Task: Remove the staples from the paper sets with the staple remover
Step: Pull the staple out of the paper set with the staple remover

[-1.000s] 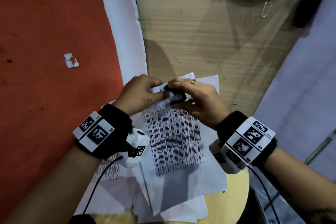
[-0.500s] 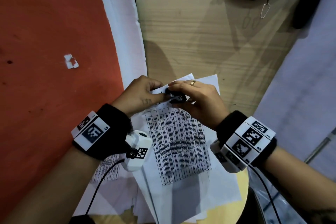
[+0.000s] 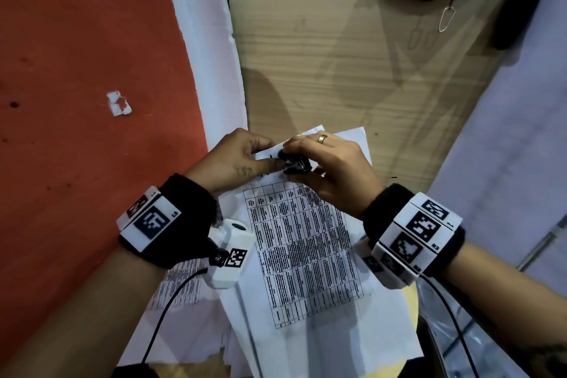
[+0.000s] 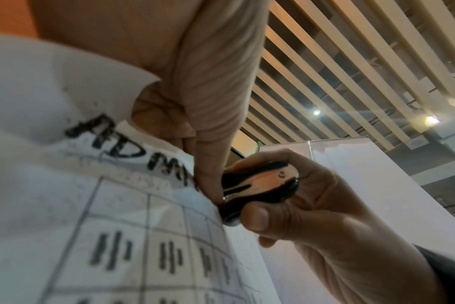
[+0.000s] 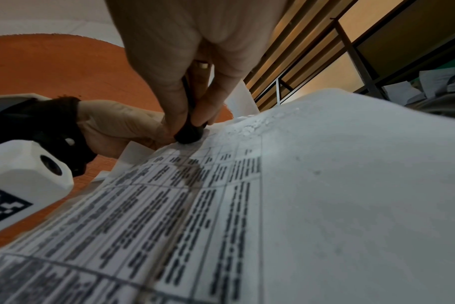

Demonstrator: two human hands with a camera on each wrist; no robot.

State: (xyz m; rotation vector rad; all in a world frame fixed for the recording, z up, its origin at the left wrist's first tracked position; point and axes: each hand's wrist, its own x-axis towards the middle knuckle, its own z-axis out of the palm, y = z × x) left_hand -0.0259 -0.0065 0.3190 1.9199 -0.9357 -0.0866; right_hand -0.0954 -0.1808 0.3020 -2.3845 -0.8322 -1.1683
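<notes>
The work sits at the far top corner of the paper set point(image 3: 303, 255), which lies on a stack of loose sheets point(image 3: 184, 331) on a small wooden table point(image 3: 411, 301) whose rounded near edge shows under the paper. To the left the orange floor point(image 3: 76, 163) runs wide, with one scrap of paper point(image 3: 118, 103) lying well apart from the hands; straight ahead a wooden panel point(image 3: 352, 77) stands close behind the sheets, and a pale wall point(image 3: 506, 147) closes in on the right. The left hand point(image 3: 236, 159) has its fingers curled and pinches the top corner of the paper set, lifting it so the sheet bows upward. The right hand point(image 3: 331, 175), a ring point(image 3: 322, 138) on one finger, squeezes the staple remover point(image 3: 295, 164) between thumb and fingers, right against the left fingertips at that corner. The staple remover is small, black with a shiny metal body, its tip touching the paper; the staple itself is too small to tell. The top sheet is white, printed with a dense black table, and bears dark handwriting near the pinched corner.
</notes>
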